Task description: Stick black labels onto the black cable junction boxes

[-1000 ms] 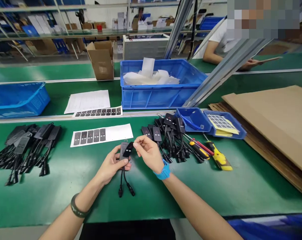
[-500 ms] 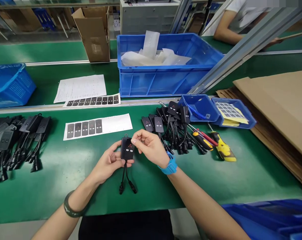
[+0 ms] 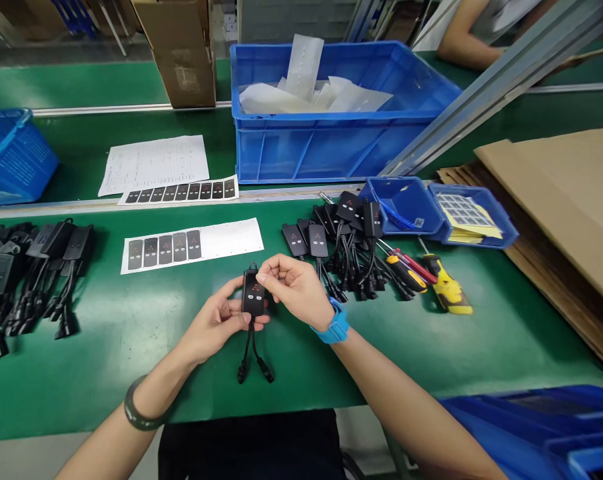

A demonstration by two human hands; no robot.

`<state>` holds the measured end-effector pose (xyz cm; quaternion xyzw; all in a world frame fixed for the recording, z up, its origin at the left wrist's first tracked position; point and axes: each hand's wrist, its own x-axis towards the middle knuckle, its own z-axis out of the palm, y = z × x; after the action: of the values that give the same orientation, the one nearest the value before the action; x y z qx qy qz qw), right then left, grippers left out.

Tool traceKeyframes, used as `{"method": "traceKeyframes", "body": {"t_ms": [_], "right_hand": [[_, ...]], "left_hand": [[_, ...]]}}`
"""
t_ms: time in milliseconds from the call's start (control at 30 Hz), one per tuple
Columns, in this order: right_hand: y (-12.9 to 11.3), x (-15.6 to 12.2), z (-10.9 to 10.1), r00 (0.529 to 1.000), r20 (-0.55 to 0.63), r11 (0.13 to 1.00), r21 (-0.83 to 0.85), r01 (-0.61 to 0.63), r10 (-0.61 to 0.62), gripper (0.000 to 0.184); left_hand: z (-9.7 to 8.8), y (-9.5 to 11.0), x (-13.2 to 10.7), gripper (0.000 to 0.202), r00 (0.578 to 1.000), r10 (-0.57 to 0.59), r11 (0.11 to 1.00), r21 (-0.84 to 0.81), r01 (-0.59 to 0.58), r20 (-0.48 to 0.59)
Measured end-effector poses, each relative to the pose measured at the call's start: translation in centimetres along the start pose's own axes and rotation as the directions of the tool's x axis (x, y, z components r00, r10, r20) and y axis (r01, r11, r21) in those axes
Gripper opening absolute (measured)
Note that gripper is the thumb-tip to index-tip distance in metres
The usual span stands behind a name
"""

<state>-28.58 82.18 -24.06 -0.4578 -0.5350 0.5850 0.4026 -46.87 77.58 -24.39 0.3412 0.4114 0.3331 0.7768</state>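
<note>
Over the table, my left hand (image 3: 224, 320) is closed round a small black control box (image 3: 252, 303) from the left and below, thumb at its lower edge. Two short leads with black plugs hang down from the box. A black sticker (image 3: 256, 289) with red marks and two pale button shapes covers its face. My right hand (image 3: 291, 287) pinches at the sticker's upper right edge; the fingers hide that corner. Behind my hands lies a white label sheet (image 3: 231, 239) with several black stickers at its left end.
Black boxes with cables lie piled at the left (image 3: 46, 267) and right (image 3: 351, 233). Screwdrivers (image 3: 448, 287) rest beside the right pile. Small blue bins (image 3: 406, 207), a large blue crate (image 3: 301, 150), papers (image 3: 156, 163) and cardboard sheets (image 3: 556, 173) stand farther back. A person's arm (image 3: 466, 40) shows beyond.
The sticker, tilted and jutting past the box's right edge before, now lies in line with the face. My right fingers have shifted slightly left. The whole view has tipped a little downward.
</note>
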Motion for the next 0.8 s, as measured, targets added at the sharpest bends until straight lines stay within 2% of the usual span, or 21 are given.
{"method": "traceKeyframes", "body": {"t_ms": [433,800], "right_hand": [[0.15,-0.03,0.45,0.997,-0.072,1.000,0.003,-0.015,0.016,0.017],[-0.15,-0.09,0.51,0.996,-0.086,1.000,-0.007,-0.015,0.015,0.013]], "left_hand": [[0.16,-0.47,-0.01,0.074,1.000,0.022,0.999,0.048,-0.021,-0.017],[0.08,-0.20,-0.19,0.072,0.998,0.060,0.993,0.105,-0.061,0.008]]}}
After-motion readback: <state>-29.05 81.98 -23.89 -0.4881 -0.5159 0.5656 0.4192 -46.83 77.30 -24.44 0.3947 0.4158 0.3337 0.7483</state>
